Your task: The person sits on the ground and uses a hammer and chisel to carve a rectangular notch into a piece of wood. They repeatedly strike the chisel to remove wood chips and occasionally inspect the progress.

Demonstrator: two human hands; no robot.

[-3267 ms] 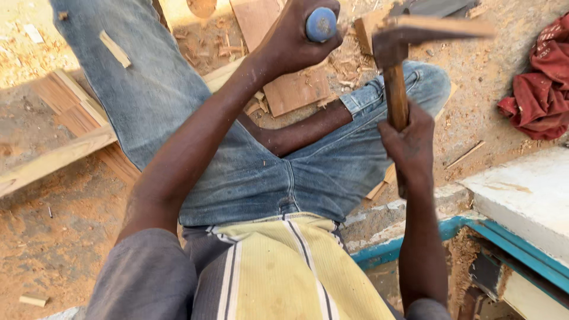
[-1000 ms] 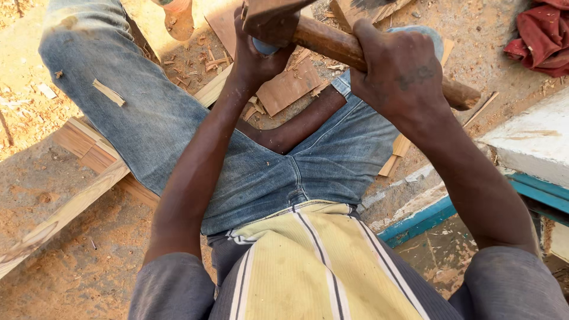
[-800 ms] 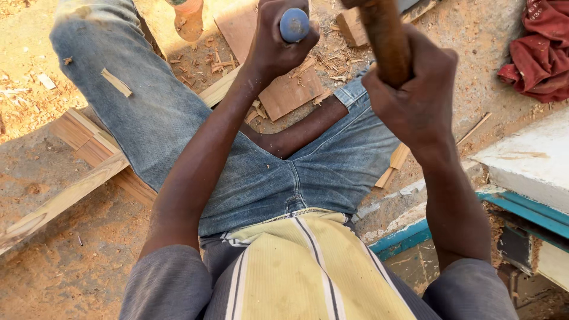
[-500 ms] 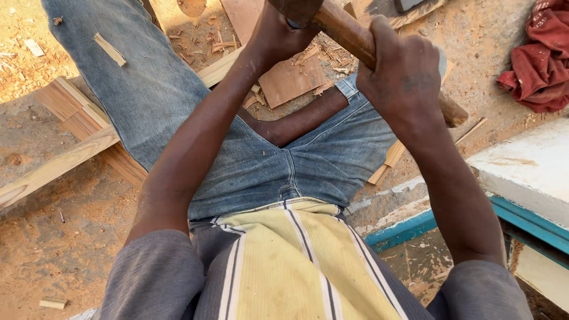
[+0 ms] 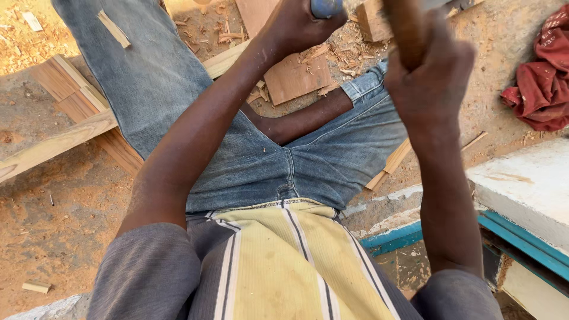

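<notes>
Our left hand point(image 5: 296, 24) is wrapped around a blue-handled chisel point(image 5: 326, 7), just beside our right hand point(image 5: 430, 74), which grips a brown wooden hammer handle point(image 5: 406, 26) upright. Below the left hand lie wood chips point(image 5: 332, 56) and a flat board point(image 5: 296, 77); a red cloth point(image 5: 542, 77) lies right of the right hand.

- One view only, from a camera worn on the person's head.
- It faces steeply down over the chest and lap, with the striped shirt point(image 5: 284, 266) closest at the bottom edge.
- Both arms reach away toward the top edge, where the left hand point(image 5: 296, 26) and right hand point(image 5: 430, 71) sit near the frame limit.
- The sandy ground point(image 5: 53, 237) lies farther off, around the legs.
</notes>
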